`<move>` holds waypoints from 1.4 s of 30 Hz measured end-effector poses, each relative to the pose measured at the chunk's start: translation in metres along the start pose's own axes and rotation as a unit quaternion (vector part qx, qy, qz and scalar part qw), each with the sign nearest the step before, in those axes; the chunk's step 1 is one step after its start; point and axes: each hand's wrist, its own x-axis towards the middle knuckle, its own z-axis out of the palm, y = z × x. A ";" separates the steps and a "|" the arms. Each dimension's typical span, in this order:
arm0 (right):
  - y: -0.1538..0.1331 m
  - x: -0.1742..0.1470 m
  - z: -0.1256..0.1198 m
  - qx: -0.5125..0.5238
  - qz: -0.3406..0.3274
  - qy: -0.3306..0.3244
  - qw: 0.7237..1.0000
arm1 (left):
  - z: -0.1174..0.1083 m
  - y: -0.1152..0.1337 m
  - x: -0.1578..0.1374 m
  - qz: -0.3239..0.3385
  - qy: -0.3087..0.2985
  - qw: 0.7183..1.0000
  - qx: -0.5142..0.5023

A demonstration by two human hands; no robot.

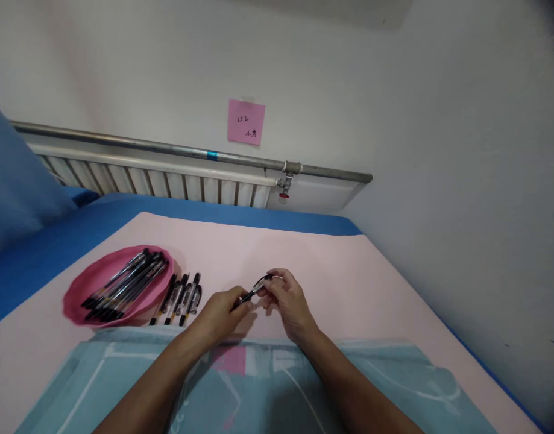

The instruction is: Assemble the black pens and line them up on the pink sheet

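Nearest lay a pale teal cloth (304,386) over the person's lap, both forearms reaching across it. Just beyond its edge, above the pink sheet (371,271), the left hand (220,313) and right hand (288,298) met on one pen (254,291). The left had its fingertips closed on the lower, darker end; the right was curled shut around the upper end, where a clear barrel and clip showed. The pen was slim, black with a clear section, tilted up toward the right hand and held clear of the sheet. Pinched only at its ends, it could slip or twist out if either grip eased, and any small part coming loose might drop onto the cloth. To the left, three pens (179,299) lay side by side on the sheet, just beside a pink tray (84,289) heaped with more pens (123,286). Farther off ran a radiator (168,181) and a pink note (245,122) on the wall.
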 end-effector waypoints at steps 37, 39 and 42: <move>0.006 0.002 -0.007 -0.013 0.048 -0.092 0.994 | -0.003 0.003 0.000 -0.013 -0.017 0.997 0.071; 0.006 0.002 -0.006 -0.018 0.048 -0.095 0.994 | -0.002 0.001 0.000 -0.008 -0.016 0.998 0.068; 0.008 0.001 -0.003 -0.026 0.046 -0.098 0.994 | -0.001 -0.002 0.000 0.001 -0.016 0.998 0.066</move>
